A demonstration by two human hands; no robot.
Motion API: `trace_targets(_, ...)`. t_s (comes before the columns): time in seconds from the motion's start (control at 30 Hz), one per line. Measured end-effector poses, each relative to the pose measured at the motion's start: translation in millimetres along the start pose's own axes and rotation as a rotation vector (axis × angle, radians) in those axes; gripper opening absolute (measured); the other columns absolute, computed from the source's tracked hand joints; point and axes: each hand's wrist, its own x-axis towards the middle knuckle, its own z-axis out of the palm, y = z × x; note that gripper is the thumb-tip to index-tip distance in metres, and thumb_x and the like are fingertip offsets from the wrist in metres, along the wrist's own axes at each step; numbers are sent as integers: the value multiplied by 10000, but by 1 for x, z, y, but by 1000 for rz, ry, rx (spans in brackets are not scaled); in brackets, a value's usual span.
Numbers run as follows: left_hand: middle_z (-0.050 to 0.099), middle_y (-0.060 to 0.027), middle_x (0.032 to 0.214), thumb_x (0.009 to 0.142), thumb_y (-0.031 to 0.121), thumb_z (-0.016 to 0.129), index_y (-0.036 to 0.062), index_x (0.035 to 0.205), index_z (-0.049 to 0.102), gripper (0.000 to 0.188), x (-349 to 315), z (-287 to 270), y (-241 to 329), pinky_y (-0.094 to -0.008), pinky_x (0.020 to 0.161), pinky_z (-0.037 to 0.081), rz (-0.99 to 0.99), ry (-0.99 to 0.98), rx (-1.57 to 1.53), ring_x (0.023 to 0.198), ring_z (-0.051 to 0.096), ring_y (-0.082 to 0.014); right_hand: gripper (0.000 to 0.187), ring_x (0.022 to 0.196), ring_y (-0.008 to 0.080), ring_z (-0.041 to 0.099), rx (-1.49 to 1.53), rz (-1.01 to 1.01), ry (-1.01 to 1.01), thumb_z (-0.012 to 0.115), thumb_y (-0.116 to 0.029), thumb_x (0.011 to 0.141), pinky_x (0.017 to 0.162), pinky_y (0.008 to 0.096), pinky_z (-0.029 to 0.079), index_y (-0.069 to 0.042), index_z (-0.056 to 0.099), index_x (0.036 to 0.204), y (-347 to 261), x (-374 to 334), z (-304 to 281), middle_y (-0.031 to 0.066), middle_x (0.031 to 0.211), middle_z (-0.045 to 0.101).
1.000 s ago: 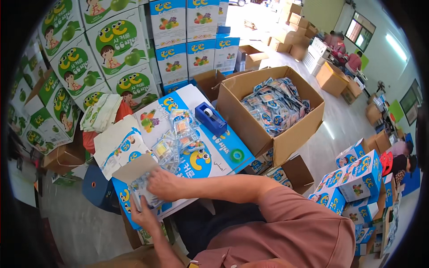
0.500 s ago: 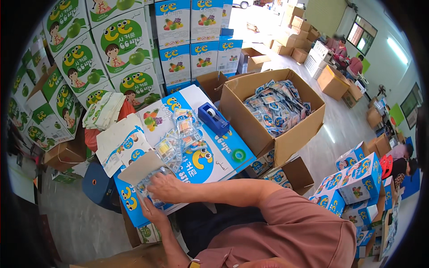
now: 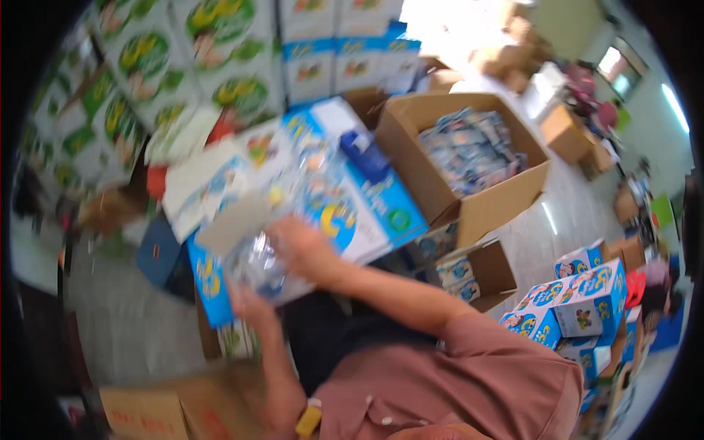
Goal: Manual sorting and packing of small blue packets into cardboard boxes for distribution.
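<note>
A small carton (image 3: 233,221) lies at the near left of the work surface with its pale flap raised. Shiny clear sachets (image 3: 260,265) fill its opening. At its near side, my left hand (image 3: 253,306) grips the carton's edge, though blurred. My right hand (image 3: 299,249) is over the carton's right side, beside the sachets; motion smears its fingers, so whether it holds anything is unclear. More loose sachets (image 3: 317,180) are spread on the blue and white printed cardboard (image 3: 367,238) serving as a tabletop.
A blue tape dispenser (image 3: 367,156) and a green tape roll (image 3: 400,220) sit at the cardboard's right. Beyond stands a large open brown box (image 3: 499,202) of packets. Printed cartons (image 3: 352,62) are stacked behind. A blue stool (image 3: 160,253) is at left.
The whole view has shifted and blurred. My right hand has lifted away from the sachets toward the right, uncovering more of them. My left hand remains at the carton's near edge.
</note>
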Motion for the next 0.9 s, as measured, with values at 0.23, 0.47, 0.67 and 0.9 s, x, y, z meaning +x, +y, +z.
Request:
trace_targets(0.23,525,-172,1507,1104,304,393,-57,1511,456,548,-3,-4,32,-356,1146,376,-46,-96,-97,1356,520,-263,416,877,118,596,753,1015,139,577,-355,1055,716,254,496,-12,683,1265,29,-12,-23,73,1099,687)
trace_targets(0.47,618,-126,1366,1122,342,382,-31,1448,527,516,19,-7,35,-346,1052,448,-249,-145,-231,1213,592,-204,530,1079,179,604,544,780,-153,549,-371,1064,969,304,476,13,583,1428,32,0,3,136,1251,672)
trace_targets(0.67,638,-134,1291,1095,244,465,-33,1379,557,408,23,5,38,-330,983,474,-164,-182,52,1124,603,-186,542,1148,200,598,357,687,-434,573,-357,1050,1007,309,464,19,552,1439,47,13,1,152,1274,652)
trace_targets(0.9,645,-122,1205,1056,139,533,-27,1352,555,340,32,-7,24,-296,928,481,-209,-211,-23,1050,594,-148,570,1132,214,610,372,697,-593,590,-353,1045,991,325,481,27,508,1462,50,21,-2,180,1271,650)
